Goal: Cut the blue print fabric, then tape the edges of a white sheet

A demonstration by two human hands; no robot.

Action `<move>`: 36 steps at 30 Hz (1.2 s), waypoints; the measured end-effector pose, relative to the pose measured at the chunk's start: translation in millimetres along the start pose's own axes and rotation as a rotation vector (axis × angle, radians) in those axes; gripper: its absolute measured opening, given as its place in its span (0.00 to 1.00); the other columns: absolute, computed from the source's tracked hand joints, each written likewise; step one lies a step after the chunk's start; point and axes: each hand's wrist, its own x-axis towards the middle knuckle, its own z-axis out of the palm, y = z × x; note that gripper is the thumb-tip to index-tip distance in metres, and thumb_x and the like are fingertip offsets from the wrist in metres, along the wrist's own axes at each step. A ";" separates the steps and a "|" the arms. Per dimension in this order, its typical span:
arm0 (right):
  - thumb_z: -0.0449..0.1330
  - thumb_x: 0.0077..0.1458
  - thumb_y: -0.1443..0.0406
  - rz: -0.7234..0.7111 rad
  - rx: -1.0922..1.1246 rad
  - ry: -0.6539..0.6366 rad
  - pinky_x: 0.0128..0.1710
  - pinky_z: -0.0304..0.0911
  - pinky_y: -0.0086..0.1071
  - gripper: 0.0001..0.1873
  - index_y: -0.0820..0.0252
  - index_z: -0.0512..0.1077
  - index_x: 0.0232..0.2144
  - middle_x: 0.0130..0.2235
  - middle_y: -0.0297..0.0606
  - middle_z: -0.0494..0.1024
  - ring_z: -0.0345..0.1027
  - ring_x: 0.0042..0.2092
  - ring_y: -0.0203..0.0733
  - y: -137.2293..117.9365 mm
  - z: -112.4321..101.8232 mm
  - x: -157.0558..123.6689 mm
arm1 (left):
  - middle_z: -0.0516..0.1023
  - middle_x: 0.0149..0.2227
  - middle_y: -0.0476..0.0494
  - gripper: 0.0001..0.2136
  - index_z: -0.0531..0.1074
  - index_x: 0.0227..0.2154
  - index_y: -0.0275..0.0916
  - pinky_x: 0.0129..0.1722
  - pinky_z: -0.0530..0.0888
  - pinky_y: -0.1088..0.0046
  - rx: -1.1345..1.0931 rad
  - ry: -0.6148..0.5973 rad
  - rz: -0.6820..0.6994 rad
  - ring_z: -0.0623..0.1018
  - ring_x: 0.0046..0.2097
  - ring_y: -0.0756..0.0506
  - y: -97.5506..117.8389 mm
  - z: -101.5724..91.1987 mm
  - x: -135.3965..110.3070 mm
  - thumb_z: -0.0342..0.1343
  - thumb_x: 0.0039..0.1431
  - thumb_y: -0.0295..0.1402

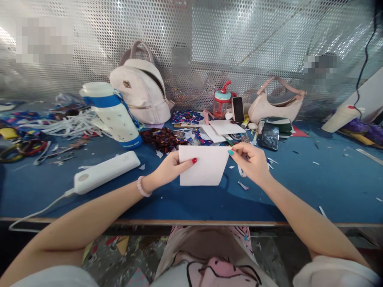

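A white sheet of paper or card (202,171) with a slanted right edge is held up over the blue table (191,205). My left hand (170,165) grips its left side, the thumb with a red nail lying on the front and the fingers hidden behind. At the sheet's upper right corner, my right hand (251,159) is closed in a pinch, a teal nail showing at the tip. A small pale strip or loop (241,171) shows just under the right hand; whether the hand holds it, I cannot make out.
A white power bank (106,172) with a cable lies at left, near a tumbler (112,115). Behind stand a white backpack (143,91), a red-and-blue cup (222,104), a phone (238,109) and a handbag (277,105). White cards (226,127) and scraps (243,185) lie about.
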 end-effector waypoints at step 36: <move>0.55 0.59 0.64 -0.207 -0.124 0.067 0.24 0.56 0.30 0.02 0.55 0.65 0.36 0.20 0.25 0.63 0.57 0.20 0.32 3.0 3.0 -6.5 | 0.80 0.35 0.39 0.31 0.75 0.38 0.33 0.35 0.78 0.70 0.087 -0.011 0.045 0.78 0.38 0.41 -3.0 5.3 -3.4 0.54 0.52 0.61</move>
